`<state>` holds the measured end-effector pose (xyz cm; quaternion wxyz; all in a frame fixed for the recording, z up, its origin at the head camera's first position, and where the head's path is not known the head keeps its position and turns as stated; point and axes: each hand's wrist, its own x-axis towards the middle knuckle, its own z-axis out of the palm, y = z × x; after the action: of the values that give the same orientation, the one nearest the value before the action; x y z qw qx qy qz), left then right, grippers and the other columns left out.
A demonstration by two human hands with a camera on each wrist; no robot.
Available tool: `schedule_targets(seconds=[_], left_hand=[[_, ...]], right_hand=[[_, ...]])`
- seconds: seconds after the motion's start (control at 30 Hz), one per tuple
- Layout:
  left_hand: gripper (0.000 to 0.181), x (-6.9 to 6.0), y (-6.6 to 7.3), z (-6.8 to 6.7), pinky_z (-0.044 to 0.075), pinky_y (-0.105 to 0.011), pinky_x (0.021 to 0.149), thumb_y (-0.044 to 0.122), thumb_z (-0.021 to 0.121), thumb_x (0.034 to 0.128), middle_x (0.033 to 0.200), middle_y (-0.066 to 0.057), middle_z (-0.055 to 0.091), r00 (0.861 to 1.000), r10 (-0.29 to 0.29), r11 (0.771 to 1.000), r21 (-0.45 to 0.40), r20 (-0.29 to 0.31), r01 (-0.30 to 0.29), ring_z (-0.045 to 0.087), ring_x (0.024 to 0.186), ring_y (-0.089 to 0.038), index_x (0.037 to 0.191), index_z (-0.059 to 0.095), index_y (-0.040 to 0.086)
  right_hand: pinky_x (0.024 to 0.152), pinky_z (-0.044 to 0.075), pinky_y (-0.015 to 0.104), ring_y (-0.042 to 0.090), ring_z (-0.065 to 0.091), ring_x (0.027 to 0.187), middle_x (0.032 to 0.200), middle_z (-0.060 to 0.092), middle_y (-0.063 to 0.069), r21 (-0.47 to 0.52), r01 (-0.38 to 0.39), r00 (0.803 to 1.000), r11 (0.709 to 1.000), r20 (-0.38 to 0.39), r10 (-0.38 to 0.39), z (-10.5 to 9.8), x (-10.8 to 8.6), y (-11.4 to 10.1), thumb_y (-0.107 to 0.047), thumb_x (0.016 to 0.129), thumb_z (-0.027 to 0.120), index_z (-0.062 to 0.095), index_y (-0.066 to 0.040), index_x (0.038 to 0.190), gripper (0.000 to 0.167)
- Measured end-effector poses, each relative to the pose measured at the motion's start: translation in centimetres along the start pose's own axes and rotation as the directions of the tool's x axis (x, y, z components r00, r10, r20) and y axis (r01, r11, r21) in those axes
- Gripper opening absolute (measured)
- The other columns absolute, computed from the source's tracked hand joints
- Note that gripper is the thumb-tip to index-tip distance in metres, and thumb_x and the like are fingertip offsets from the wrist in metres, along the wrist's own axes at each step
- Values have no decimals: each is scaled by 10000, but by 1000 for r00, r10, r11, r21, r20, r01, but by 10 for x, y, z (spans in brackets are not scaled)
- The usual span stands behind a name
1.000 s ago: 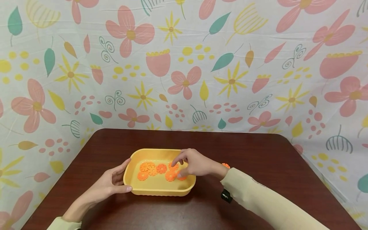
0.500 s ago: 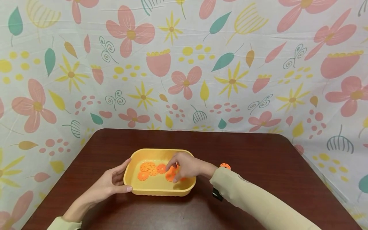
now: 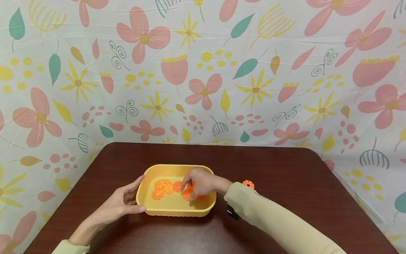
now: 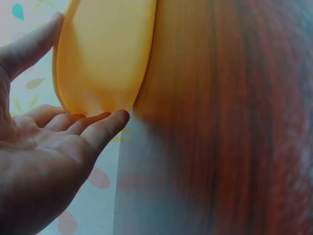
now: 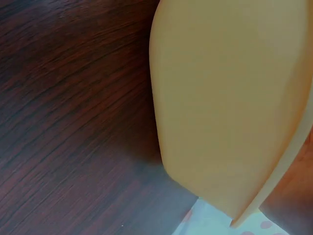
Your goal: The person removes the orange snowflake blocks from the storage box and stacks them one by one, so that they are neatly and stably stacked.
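Note:
A yellow plastic basin point(image 3: 176, 213) stands on the table, with several flat orange notched discs, like snowflake building pieces point(image 3: 157, 194), lying on its floor. My left hand point(image 3: 118, 203) grips the basin's left end, thumb at the near corner and fingers along the side. In the left wrist view, the thumb and fingers of the left hand point(image 4: 54, 142) are spread around that end. My right hand point(image 3: 200, 181) reaches over the right rim, thumb and forefinger apart and pointing down above the right-hand discs, some partly hidden. The basin's outer wall point(image 5: 225, 107) hides its fingers in the right wrist view.
One more orange disc point(image 3: 248, 184) is on the dark wooden table point(image 3: 279, 169), right of the basin, just beyond the right sleeve point(image 3: 266, 208). Behind the table's far edge hangs a flower-patterned cloth point(image 3: 203, 70).
My right hand has shifted left and a little toward me inside the basin, and the loose disc beyond the sleeve shows more fully. The left hand and basin stay in place.

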<state>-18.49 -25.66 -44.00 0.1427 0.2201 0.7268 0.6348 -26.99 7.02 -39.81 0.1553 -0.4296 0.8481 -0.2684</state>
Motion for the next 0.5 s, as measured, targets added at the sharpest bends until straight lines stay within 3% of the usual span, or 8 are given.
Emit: schedule_targets(seconds=[0.2,0.5], left_hand=[[999,0,0,0,522,-366,1025,-41,763,916,1708,-260,135,1000,-2,1000,1,0,2,384,1462,-397,1670,107,-28],[998,0,0,-1,529,-388,1018,-37,760,920,1706,-266,131,1000,-1,1000,-12,6,1,408,1449,-402,1670,102,-29]], right_hand=[[608,373,200,68,426,662,813,690,168,0,-17,1000,1000,4,17,2,5,0,69,662,964,827,-30,986,366],[584,386,208,82,438,632,719,639,31,-38,-97,995,995,-1,97,9,10,5,109,694,922,823,-76,943,326]])
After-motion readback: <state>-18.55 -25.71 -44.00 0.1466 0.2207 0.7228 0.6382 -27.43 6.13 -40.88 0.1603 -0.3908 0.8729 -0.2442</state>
